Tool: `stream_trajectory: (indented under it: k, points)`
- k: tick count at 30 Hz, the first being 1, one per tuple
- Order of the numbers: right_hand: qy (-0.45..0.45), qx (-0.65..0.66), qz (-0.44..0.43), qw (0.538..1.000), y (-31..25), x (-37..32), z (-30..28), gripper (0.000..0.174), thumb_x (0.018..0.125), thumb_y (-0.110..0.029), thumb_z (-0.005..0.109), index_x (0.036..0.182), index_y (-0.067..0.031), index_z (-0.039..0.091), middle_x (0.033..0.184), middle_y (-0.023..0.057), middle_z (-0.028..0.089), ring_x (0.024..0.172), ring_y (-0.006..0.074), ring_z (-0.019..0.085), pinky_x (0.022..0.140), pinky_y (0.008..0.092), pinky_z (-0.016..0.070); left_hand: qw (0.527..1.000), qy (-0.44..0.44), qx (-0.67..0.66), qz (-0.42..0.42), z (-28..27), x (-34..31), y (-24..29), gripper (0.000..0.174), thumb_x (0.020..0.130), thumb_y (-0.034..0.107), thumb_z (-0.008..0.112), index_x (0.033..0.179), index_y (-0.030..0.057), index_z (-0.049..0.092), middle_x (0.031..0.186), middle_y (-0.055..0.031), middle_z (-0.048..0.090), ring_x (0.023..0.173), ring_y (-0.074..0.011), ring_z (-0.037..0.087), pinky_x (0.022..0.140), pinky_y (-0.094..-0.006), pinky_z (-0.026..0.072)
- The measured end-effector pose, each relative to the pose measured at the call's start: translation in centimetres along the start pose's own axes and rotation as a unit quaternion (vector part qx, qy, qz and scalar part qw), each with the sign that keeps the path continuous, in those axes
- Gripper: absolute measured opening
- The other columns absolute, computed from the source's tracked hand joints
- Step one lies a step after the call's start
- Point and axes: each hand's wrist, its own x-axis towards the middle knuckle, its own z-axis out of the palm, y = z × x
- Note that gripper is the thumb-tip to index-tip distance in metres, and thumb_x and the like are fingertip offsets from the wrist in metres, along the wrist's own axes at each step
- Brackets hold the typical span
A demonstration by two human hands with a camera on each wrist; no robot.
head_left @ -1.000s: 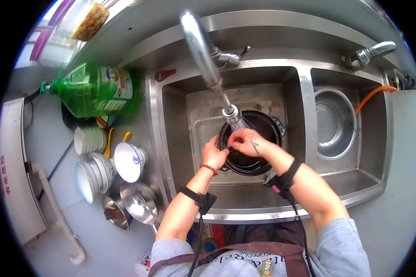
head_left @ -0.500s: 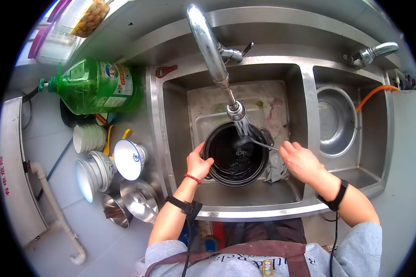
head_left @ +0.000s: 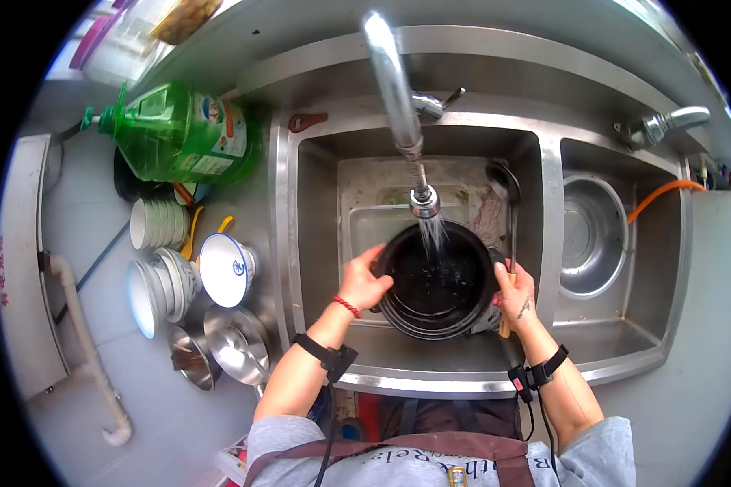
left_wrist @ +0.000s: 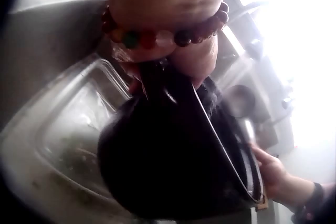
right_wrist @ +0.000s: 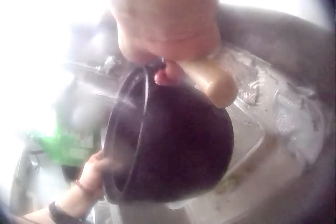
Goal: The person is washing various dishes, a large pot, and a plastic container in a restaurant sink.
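A black pot (head_left: pixel 443 312) is under running water from the faucet (head_left: pixel 424 203), inside the large sink basin (head_left: pixel 357 178). My left hand (head_left: pixel 363 280) grips its left handle, thumb at the rim. On the opposite side my right hand (head_left: pixel 517 294) holds the pot's right handle together with a ladle. That ladle (head_left: pixel 503 172) has a dark bowl pointing toward the back of the basin and a wooden handle (right_wrist: pixel 220 90) sticking out below my palm. Water stands in the pot's bottom. In the right wrist view the pot's side (right_wrist: pixel 184 140) tilts over the basin floor.
A grey rag (head_left: pixel 486 323) lies beside the pot. Left of the sink are stacked bowls (head_left: pixel 223 268), metal bowls (head_left: pixel 234 337) and a large green bottle (head_left: pixel 183 134). The right basin holds a metal bowl (head_left: pixel 589 235); a red-handled peeler (head_left: pixel 307 122) lies on the back ledge.
Both hands were close together at the pot, then my right hand held the ladle in the water stream. Now the ladle is out beside the pot, and my right hand also grips the pot's handle.
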Motion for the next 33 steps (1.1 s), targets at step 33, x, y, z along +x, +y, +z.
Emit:
stream_trajectory:
  k: [33]
  points:
    - [-0.197,0.115,0.083,0.970,-19.3,-5.5,1.5,0.039,0.089,0.002,0.045,0.126,0.0136,0.043,0.108,0.0204,0.063,0.056,0.0078,0.047,0.037,0.0144,0.0344,0.848,-0.397,-0.351,-0.018,11.0,-3.7,-2.6,0.044,0.083,0.011,0.065,0.123,0.0057,0.049,0.110,-0.0108,0.056,0.096,-0.0185,0.053,0.080,-0.0349,0.0466]
